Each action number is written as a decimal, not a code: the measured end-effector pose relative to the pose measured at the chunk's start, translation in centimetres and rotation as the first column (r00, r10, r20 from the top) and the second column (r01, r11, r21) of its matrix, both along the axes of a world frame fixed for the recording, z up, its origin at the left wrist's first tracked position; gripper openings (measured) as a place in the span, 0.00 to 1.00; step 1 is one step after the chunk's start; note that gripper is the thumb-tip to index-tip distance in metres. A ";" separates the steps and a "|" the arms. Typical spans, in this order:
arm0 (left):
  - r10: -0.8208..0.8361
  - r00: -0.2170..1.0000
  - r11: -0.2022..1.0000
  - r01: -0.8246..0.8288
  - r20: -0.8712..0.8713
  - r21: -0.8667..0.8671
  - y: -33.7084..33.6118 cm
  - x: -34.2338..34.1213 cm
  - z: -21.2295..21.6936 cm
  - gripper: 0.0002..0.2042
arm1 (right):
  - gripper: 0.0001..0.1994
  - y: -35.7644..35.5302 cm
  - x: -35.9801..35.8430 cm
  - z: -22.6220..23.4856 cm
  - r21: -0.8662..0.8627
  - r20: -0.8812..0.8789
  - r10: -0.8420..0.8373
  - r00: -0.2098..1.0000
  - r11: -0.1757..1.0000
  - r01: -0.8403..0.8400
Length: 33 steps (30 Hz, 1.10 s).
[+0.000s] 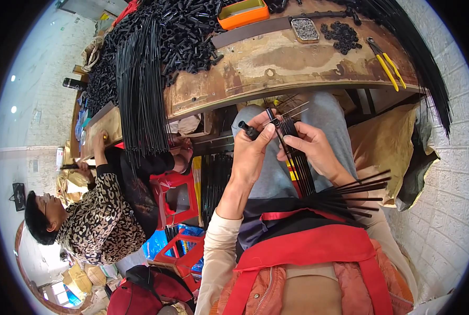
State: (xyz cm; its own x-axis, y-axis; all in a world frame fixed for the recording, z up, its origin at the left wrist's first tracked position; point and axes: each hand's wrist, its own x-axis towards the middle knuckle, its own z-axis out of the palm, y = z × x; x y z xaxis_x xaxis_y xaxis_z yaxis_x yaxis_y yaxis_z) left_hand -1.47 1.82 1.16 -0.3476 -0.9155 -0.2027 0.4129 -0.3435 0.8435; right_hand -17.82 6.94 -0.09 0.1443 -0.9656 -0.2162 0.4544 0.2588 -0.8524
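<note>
My left hand [253,152] is closed around a short black plastic tube [248,129] that sticks out by its palm. Its thumb and fingertips pinch a small black piece [272,118] over my lap, where thin metal wires [296,109] poke out past the fingers. Opposite it, my right hand [317,152] closes on a bundle of thin black rods [302,173], their upper ends meeting the small black piece. More black rods [358,197] fan out beside my right forearm, across my lap. Exactly how the pieces join is hidden by the fingers.
Ahead is a wooden workbench [266,68] with a heap of black plastic tubes [192,37], an orange tray [243,14], a dish of small metal parts [305,30], black rings [342,37] and yellow-handled pliers [385,63]. Long black rods [142,89] overhang its edge. Another person [100,210] sits left, near red stools [176,197].
</note>
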 end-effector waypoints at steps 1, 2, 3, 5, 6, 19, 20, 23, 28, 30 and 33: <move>-0.045 0.995 0.995 0.053 -0.091 0.086 -0.1 0.1 0.0 0.18 | 0.09 0.0 0.0 0.1 0.007 0.042 0.002 0.999 1.000 -0.002; -0.046 0.995 0.995 0.054 -0.091 0.087 -0.1 0.0 -0.2 0.18 | 0.09 0.1 0.1 0.2 0.009 0.042 0.000 0.999 1.000 -0.001; -0.021 0.998 0.997 0.025 -0.057 0.077 -0.2 0.0 -0.4 0.17 | 0.09 0.1 0.3 0.4 0.006 0.016 -0.016 1.000 1.000 0.015; 0.009 1.000 0.998 -0.007 -0.021 0.065 -0.1 -0.1 -0.5 0.17 | 0.10 -0.1 0.5 0.5 0.003 -0.008 -0.028 1.000 1.000 0.028; 0.031 0.999 0.999 -0.031 0.014 0.019 0.0 -0.3 -0.4 0.17 | 0.10 -0.1 0.4 0.5 -0.009 -0.027 -0.018 0.999 1.000 0.017; -0.050 0.998 0.998 0.052 -0.029 0.043 -0.6 0.2 0.0 0.18 | 0.10 -0.1 0.4 0.4 -0.021 -0.045 0.008 0.999 1.000 -0.009; -0.051 0.998 0.998 0.052 -0.029 0.043 -0.5 0.3 0.0 0.18 | 0.10 -0.3 0.2 0.3 -0.022 -0.044 0.007 0.999 1.000 -0.008; -0.078 0.983 0.988 0.098 -0.164 0.118 -0.3 0.2 0.0 0.20 | 0.10 -0.4 -0.3 -0.1 -0.001 0.140 0.084 0.987 0.996 -0.084; -0.049 0.991 0.987 0.067 -0.124 0.144 0.1 -0.5 -0.1 0.18 | 0.10 -0.3 -0.2 -0.3 -0.036 0.090 0.029 0.996 0.999 -0.026; -0.047 0.993 0.984 0.065 -0.108 0.169 0.3 -0.3 -1.0 0.18 | 0.10 -0.3 -0.2 -0.2 -0.026 0.108 0.036 0.993 0.999 -0.034; -0.117 0.985 0.973 0.139 -0.125 0.183 0.0 0.4 -1.6 0.19 | 0.10 -0.4 -0.3 -0.1 0.005 0.163 0.055 0.985 0.998 -0.056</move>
